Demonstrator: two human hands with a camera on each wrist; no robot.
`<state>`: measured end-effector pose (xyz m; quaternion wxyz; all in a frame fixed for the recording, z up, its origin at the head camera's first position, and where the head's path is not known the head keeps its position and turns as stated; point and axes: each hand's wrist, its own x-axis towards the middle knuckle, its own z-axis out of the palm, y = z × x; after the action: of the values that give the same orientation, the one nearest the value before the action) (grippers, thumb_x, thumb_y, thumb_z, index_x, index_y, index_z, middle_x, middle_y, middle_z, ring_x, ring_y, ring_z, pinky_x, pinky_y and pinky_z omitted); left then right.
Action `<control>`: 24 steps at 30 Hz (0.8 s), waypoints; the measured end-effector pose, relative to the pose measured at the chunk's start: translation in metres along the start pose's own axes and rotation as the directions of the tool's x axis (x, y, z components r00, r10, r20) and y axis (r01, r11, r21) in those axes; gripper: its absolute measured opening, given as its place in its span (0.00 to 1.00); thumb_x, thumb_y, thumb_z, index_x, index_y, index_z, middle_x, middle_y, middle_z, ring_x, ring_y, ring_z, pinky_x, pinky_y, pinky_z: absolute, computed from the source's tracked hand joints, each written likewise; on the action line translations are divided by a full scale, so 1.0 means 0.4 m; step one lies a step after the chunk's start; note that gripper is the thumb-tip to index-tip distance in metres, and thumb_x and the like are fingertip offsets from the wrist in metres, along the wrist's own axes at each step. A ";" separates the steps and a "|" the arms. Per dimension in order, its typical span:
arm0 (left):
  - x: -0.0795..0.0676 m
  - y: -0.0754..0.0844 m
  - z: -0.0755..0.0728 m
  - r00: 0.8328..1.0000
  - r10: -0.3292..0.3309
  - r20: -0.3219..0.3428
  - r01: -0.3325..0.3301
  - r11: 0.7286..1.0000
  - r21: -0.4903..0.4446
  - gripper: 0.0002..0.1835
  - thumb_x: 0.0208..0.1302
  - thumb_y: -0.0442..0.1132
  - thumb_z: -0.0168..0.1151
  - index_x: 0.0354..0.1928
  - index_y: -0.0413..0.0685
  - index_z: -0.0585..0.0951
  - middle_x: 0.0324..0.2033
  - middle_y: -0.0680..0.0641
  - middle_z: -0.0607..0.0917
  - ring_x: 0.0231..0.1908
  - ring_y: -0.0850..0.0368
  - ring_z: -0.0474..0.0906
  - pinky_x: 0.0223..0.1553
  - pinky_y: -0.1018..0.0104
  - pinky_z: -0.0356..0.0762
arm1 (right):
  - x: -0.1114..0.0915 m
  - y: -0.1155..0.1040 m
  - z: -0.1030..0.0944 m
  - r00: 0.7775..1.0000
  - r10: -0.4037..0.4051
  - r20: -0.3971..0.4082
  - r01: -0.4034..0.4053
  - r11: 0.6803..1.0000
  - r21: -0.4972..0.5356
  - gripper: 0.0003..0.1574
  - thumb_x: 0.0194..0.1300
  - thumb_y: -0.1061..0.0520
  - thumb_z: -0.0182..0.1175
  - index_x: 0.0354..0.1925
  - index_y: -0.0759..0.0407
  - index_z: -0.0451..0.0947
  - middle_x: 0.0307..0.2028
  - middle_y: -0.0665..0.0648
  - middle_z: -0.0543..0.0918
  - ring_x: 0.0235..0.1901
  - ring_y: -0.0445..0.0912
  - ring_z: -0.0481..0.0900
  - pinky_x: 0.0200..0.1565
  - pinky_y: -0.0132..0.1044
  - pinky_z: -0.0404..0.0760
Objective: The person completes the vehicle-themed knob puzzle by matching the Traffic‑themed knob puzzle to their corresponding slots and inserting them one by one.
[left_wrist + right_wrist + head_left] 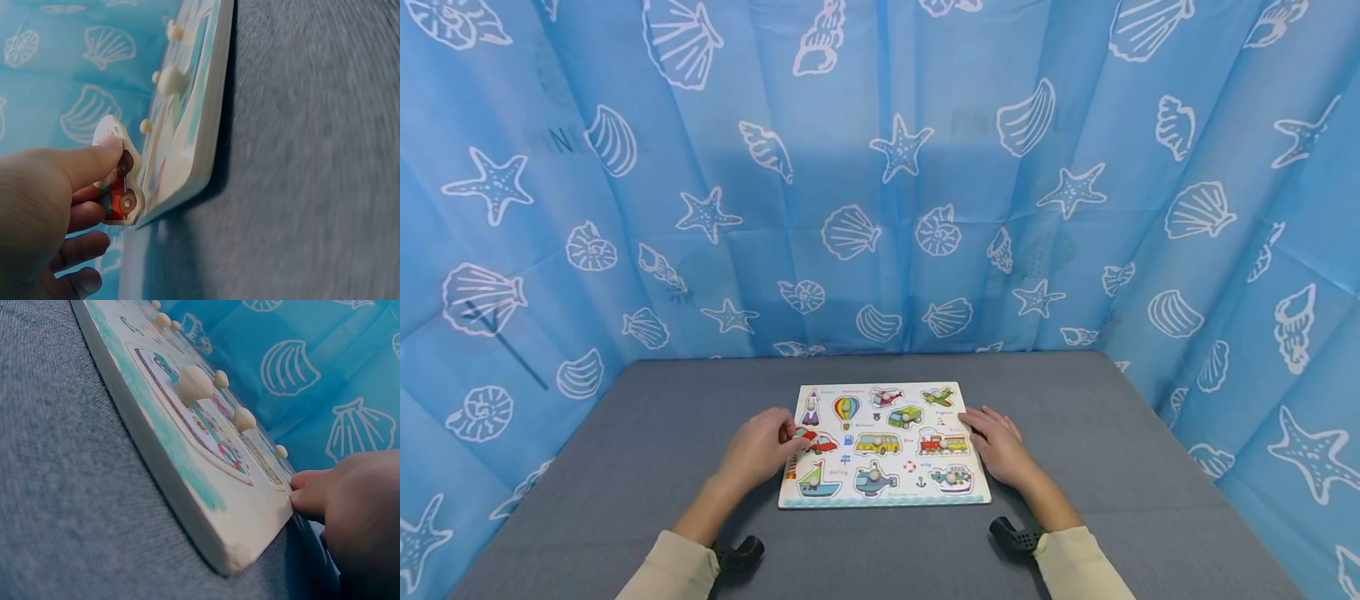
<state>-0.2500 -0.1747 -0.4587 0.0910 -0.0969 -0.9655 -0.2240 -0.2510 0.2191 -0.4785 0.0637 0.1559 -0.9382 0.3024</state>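
My left hand (758,450) is at the left side of a wooden knob puzzle board (891,502). Between thumb and fingers it pinches a puzzle piece shaped like a red car (130,203). In the left wrist view the piece stands tilted on edge beside the board, its wheels facing the board, while the lower fingers curl loosely. A printed red car (824,447) shows on the board by those fingertips. At the board's right edge rests my right hand (1002,443), fingertips touching the rim near the train piece (943,443).
Other knobbed pieces sit in the board, among them a bus (877,444), a balloon (846,409), a sailboat (817,481) and a submarine (875,479). The board lies on a grey cloth-covered table (700,417). A blue shell-patterned curtain (880,192) hangs behind and at both sides.
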 end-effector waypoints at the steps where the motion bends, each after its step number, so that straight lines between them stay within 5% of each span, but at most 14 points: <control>1: 0.001 0.004 0.004 1.000 0.009 0.000 -0.009 1.000 0.000 0.17 0.54 0.50 0.74 0.26 0.54 0.73 0.22 0.54 0.70 0.22 0.59 0.65 0.24 0.64 0.62 | 0.000 0.000 0.000 1.000 0.001 0.000 -0.001 1.000 0.000 0.24 0.70 0.66 0.51 0.64 0.66 0.71 0.65 0.67 0.69 0.68 0.66 0.55 0.64 0.67 0.45; 24: 0.028 0.035 0.065 0.996 0.055 0.064 -0.049 0.994 -0.098 0.16 0.57 0.49 0.72 0.24 0.57 0.73 0.22 0.56 0.72 0.23 0.61 0.67 0.22 0.67 0.64 | 0.000 -0.005 -0.001 1.000 0.016 0.000 -0.016 1.000 -0.005 0.25 0.70 0.66 0.51 0.64 0.66 0.71 0.65 0.67 0.69 0.69 0.66 0.55 0.65 0.66 0.45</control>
<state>-0.2611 -0.1488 -0.4734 0.0596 -0.1336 -0.9532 -0.2647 -0.2502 0.2175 -0.4772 0.0613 0.1482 -0.9401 0.3008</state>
